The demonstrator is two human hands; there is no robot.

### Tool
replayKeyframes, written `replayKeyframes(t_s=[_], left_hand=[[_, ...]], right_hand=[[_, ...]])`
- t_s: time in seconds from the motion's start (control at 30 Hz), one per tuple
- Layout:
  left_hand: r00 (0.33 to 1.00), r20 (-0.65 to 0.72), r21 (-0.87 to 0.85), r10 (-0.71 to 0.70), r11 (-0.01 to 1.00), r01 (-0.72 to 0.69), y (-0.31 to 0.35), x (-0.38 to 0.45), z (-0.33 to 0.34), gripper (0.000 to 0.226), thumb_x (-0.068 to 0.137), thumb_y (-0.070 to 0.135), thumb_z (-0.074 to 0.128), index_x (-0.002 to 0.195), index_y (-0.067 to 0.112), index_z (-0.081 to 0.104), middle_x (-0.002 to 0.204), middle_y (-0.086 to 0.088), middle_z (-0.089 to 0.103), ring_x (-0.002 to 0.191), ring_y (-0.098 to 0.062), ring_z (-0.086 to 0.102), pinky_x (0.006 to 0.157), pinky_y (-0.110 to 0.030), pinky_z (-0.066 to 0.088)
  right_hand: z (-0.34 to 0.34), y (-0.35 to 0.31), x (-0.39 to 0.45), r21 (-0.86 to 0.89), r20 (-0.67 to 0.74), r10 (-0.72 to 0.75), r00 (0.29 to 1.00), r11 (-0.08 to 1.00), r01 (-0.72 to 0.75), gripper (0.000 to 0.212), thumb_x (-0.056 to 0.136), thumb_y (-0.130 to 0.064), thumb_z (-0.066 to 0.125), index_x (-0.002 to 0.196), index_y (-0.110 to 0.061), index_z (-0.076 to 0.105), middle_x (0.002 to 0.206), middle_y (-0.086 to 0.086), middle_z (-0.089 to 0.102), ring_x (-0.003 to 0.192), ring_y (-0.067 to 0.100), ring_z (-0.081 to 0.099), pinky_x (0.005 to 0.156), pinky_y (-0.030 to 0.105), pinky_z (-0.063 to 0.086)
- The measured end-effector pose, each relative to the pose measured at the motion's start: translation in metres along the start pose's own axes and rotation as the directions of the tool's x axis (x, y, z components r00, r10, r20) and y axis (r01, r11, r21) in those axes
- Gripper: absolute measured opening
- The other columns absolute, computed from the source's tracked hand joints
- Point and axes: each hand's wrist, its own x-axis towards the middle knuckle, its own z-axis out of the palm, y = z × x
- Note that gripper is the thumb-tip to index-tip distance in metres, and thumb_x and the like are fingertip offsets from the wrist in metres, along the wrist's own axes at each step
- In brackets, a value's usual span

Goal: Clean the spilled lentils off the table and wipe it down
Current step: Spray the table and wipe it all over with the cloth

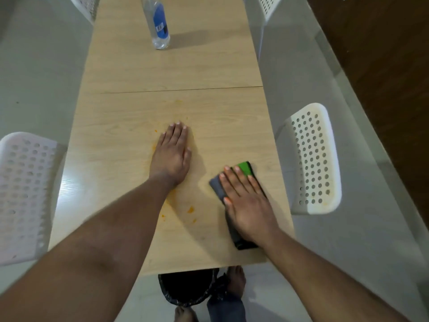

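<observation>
Few orange lentils [190, 209] remain, scattered on the table [130, 112] near the left hand [171, 156], which lies flat with straight fingers. Right hand [246, 203] presses flat on the grey-green cloth [243, 168]. Wiping seems underway; next, sweep toward the bin [185, 287] below the edge.

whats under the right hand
A folded grey cloth with a green patch lies flat on the table, pressed by the open right hand. The hand covers the cloth's middle, so any lentils beneath can't be seen.
</observation>
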Motion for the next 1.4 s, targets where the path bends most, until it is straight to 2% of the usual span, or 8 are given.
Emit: replayKeyframes(t_s=[0.27, 0.4, 0.6, 0.7, 0.87, 1.1, 1.27, 1.4], left_hand=[[1.000, -0.006, 0.042, 0.016, 0.999, -0.016, -0.020, -0.093, 0.004, 0.067, 0.108, 0.044, 0.021, 0.168, 0.013, 0.020, 0.176, -0.005, 0.011, 0.163, -0.020, 0.004, 0.132, -0.044, 0.010], [1.000, -0.024, 0.056, 0.011, 0.998, -0.009, -0.019, -0.090, 0.009, 0.066, 0.109, 0.044, 0.019, 0.168, 0.014, 0.019, 0.176, -0.005, 0.012, 0.163, -0.020, 0.004, 0.132, -0.043, 0.009], [1.000, -0.016, 0.050, -0.001, 0.999, 0.001, -0.016, -0.093, 0.002, 0.068, 0.108, 0.044, 0.016, 0.168, 0.013, 0.021, 0.176, -0.007, 0.014, 0.163, -0.021, 0.005, 0.132, -0.042, 0.007], [1.000, -0.008, 0.049, -0.001, 0.999, 0.002, -0.013, -0.094, 0.002, 0.069, 0.107, 0.045, 0.013, 0.168, 0.013, 0.020, 0.176, -0.007, 0.013, 0.163, -0.021, 0.005, 0.132, -0.042, 0.006], [1.000, -0.028, 0.056, -0.009, 0.998, 0.011, -0.016, -0.093, 0.007, 0.069, 0.108, 0.046, 0.012, 0.167, 0.012, 0.021, 0.176, -0.008, 0.014, 0.163, -0.022, 0.006, 0.132, -0.043, 0.007], [0.999, -0.042, 0.021, 0.008, 1.000, -0.007, -0.019, -0.095, 0.008, 0.069, 0.109, 0.048, 0.012, 0.167, 0.013, 0.024, 0.175, -0.009, 0.016, 0.163, -0.022, 0.007, 0.132, -0.043, 0.008], [0.999, -0.033, 0.011, 0.010, 1.000, -0.009, -0.018, -0.096, 0.007, 0.069, 0.109, 0.048, 0.012, 0.167, 0.013, 0.022, 0.176, -0.009, 0.014, 0.163, -0.022, 0.006, 0.132, -0.044, 0.007], [1.000, -0.019, 0.017, 0.015, 1.000, -0.014, -0.021, -0.094, 0.008, 0.071, 0.108, 0.050, 0.013, 0.168, 0.012, 0.018, 0.176, -0.009, 0.010, 0.163, -0.023, 0.003, 0.132, -0.044, 0.005]], right_hand=[[-0.010, 0.000, 0.064, -0.008, -0.069, 0.227, 0.971, 0.974, -0.228, 0.064, 0.108, -0.039, 0.022, 0.167, -0.017, 0.022, 0.176, 0.001, 0.013, 0.162, 0.024, 0.010, 0.129, 0.047, 0.019], [0.008, -0.042, 0.058, -0.021, -0.068, 0.141, 0.988, 0.990, -0.143, 0.064, 0.109, -0.040, 0.027, 0.169, -0.018, 0.016, 0.177, 0.001, 0.007, 0.163, 0.023, 0.005, 0.131, 0.045, 0.013], [0.018, -0.059, -0.055, -0.030, 0.030, 0.025, 0.999, 0.999, -0.024, 0.064, 0.112, -0.040, 0.023, 0.169, -0.018, 0.006, 0.177, -0.001, -0.004, 0.163, 0.019, -0.006, 0.131, 0.046, 0.015], [0.013, -0.030, -0.073, -0.024, 0.022, 0.101, 0.995, 0.995, -0.100, 0.063, 0.111, -0.041, 0.021, 0.169, -0.020, 0.010, 0.177, -0.004, -0.001, 0.163, 0.015, -0.004, 0.130, 0.047, 0.018], [0.008, -0.034, 0.000, 0.000, -0.069, 0.304, 0.950, 0.953, -0.304, 0.064, 0.109, -0.041, 0.017, 0.168, -0.018, 0.016, 0.177, 0.001, 0.007, 0.163, 0.022, 0.004, 0.130, 0.047, 0.016], [0.028, -0.104, -0.012, -0.001, -0.061, 0.174, 0.983, 0.985, -0.175, 0.065, 0.109, -0.039, 0.027, 0.169, -0.017, 0.014, 0.177, 0.002, 0.004, 0.163, 0.023, 0.000, 0.131, 0.047, 0.011], [0.028, -0.084, -0.066, -0.038, 0.005, 0.078, 0.997, 0.996, -0.077, 0.064, 0.111, -0.040, 0.023, 0.169, -0.019, 0.010, 0.177, -0.001, -0.001, 0.163, 0.017, -0.005, 0.131, 0.045, 0.014], [0.015, -0.057, -0.028, -0.015, -0.037, 0.180, 0.983, 0.983, -0.180, 0.061, 0.111, -0.039, 0.024, 0.169, -0.021, 0.014, 0.177, -0.002, 0.004, 0.163, 0.018, 0.002, 0.131, 0.045, 0.013]])
